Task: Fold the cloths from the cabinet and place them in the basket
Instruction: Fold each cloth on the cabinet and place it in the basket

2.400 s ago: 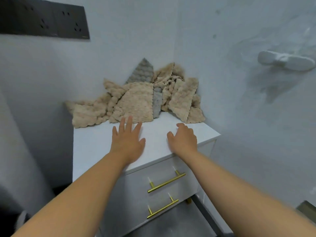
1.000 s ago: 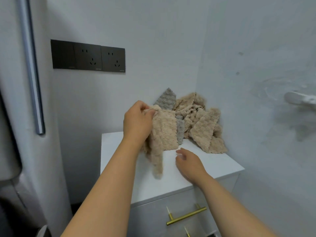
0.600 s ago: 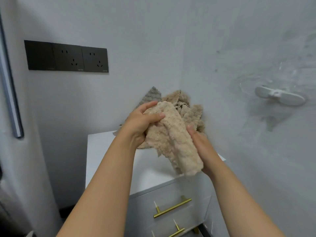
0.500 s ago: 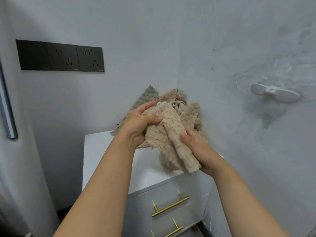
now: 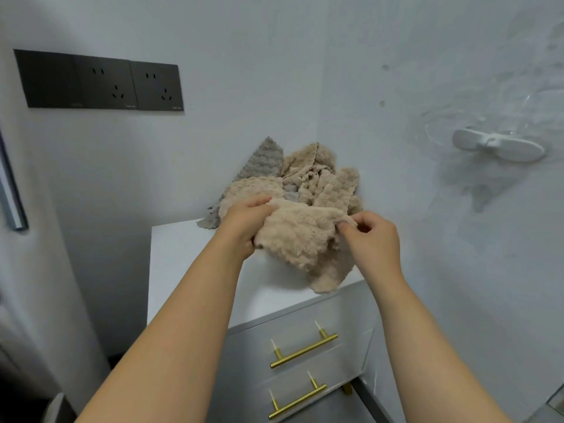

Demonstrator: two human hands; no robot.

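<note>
I hold a fluffy beige cloth [image 5: 300,239] bunched up above the white cabinet top [image 5: 183,264]. My left hand [image 5: 244,222] grips its left edge. My right hand [image 5: 370,239] pinches its upper right corner between thumb and fingers. The cloth's lower end hangs down to the cabinet's front edge. Behind it, a pile of beige and grey cloths [image 5: 311,175] leans in the wall corner at the back of the cabinet. No basket is in view.
The cabinet has two drawers with gold bar handles [image 5: 303,351]. A dark socket panel [image 5: 100,82] is on the left wall. A white wall hook [image 5: 497,145] sticks out on the right wall. A grey vertical bar [image 5: 9,190] stands at far left.
My left hand picked a beige cloth off the pile and lifted it. My right hand came up from the cabinet top, slid along the cloth, and now pinches its right corner.
</note>
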